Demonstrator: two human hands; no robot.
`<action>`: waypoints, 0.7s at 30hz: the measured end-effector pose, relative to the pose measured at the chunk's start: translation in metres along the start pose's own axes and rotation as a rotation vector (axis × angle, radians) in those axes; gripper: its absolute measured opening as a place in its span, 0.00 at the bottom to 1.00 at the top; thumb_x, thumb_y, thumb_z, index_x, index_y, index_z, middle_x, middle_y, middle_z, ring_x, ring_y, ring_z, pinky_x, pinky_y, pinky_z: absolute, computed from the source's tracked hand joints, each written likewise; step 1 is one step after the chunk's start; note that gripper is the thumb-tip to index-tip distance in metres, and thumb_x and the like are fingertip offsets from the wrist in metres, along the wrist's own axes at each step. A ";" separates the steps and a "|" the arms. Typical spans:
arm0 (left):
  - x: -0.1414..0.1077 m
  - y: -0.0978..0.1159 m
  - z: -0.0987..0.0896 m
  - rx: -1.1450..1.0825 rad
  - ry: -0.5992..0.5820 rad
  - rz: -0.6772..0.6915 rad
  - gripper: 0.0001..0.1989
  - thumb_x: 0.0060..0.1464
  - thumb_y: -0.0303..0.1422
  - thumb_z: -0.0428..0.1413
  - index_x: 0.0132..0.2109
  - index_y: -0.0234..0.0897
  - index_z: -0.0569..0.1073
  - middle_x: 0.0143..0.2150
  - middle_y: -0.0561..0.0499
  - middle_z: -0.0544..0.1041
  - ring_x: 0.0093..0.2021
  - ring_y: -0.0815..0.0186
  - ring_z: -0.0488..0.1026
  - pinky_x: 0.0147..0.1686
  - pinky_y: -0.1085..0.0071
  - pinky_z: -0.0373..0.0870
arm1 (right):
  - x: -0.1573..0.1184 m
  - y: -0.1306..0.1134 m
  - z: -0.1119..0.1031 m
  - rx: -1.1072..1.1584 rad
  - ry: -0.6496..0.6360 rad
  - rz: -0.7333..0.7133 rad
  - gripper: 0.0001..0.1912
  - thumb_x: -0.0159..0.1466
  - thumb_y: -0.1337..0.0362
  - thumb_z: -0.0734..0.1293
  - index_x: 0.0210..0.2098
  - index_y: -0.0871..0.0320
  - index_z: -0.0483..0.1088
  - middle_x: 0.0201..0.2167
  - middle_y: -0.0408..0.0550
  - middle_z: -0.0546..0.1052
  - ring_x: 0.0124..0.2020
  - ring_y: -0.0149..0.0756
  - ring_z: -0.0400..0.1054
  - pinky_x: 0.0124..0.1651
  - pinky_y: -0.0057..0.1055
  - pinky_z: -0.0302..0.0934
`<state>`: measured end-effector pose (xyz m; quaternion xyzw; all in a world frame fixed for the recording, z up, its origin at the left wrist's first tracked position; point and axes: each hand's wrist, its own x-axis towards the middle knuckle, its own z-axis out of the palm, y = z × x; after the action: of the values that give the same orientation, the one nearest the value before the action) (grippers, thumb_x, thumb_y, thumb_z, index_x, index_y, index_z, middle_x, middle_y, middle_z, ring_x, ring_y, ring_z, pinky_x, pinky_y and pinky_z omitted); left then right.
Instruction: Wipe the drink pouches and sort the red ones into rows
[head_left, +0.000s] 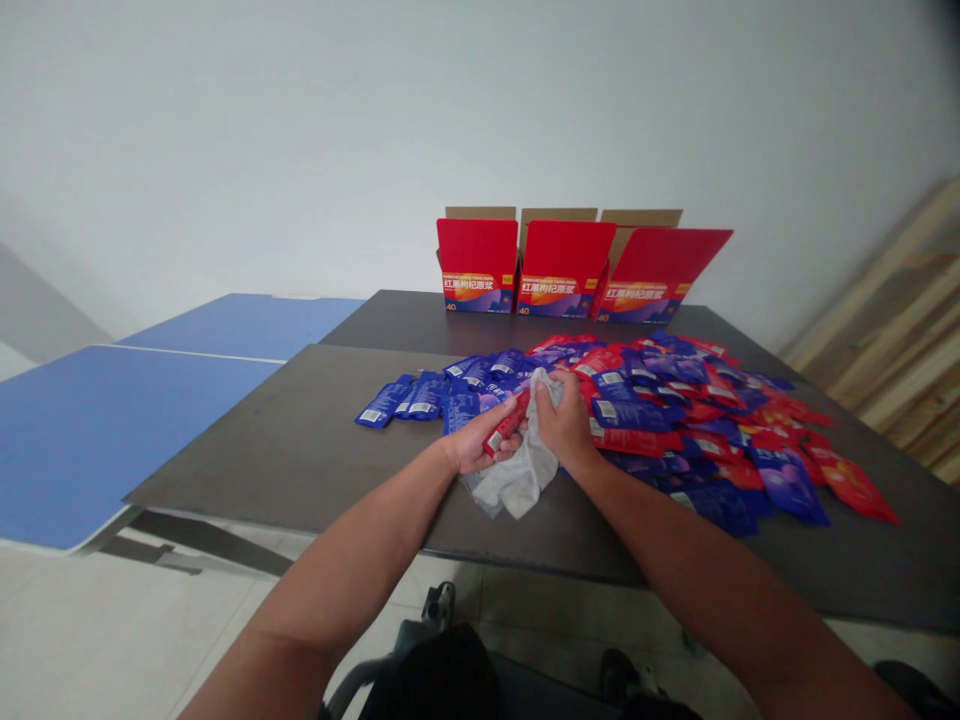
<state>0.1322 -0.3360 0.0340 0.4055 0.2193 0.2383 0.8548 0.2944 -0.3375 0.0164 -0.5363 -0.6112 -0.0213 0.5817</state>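
My left hand (478, 440) is closed around a red pouch (504, 428), which lies slanted across its fingers. A pale grey cloth (525, 478) is gripped in my right hand (566, 420) and hangs down onto the table, beside and against the red pouch. Both hands are close together just above the table's near part. Behind and to the right of them spreads a heap of red and blue pouches (637, 412). Several blue pouches (384, 402) lie to the left of the heap, beyond my left hand.
Three red cartons (480, 262) with raised flaps stand in a row at the back of the dark table (300, 440). A blue table-tennis table (165, 410) adjoins on the left. Wooden boards (892, 330) lean at the right. A chair (405, 640) is below me.
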 end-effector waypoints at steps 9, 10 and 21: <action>-0.005 0.023 -0.010 -0.394 0.065 0.250 0.16 0.52 0.34 0.50 0.44 0.29 0.73 0.35 0.42 0.76 0.29 0.68 0.72 0.27 0.74 0.68 | -0.004 -0.004 0.001 0.073 -0.075 -0.111 0.13 0.66 0.57 0.59 0.47 0.56 0.62 0.42 0.55 0.72 0.45 0.45 0.67 0.49 0.43 0.63; -0.004 0.024 -0.011 -0.409 0.106 0.265 0.16 0.54 0.34 0.50 0.46 0.29 0.72 0.37 0.42 0.77 0.32 0.66 0.74 0.31 0.72 0.70 | -0.006 -0.006 0.000 0.079 -0.121 -0.179 0.13 0.66 0.58 0.59 0.47 0.55 0.63 0.41 0.54 0.73 0.45 0.44 0.68 0.49 0.43 0.63; 0.001 0.022 -0.012 -0.347 0.084 0.312 0.22 0.60 0.31 0.48 0.60 0.28 0.66 0.51 0.37 0.75 0.49 0.57 0.75 0.51 0.60 0.70 | -0.014 -0.014 -0.010 0.008 -0.429 -0.532 0.10 0.65 0.62 0.62 0.45 0.55 0.70 0.34 0.50 0.72 0.38 0.40 0.68 0.43 0.39 0.66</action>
<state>0.1205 -0.3158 0.0446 0.2712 0.1449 0.4183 0.8547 0.2887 -0.3587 0.0176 -0.3480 -0.8382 -0.0569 0.4160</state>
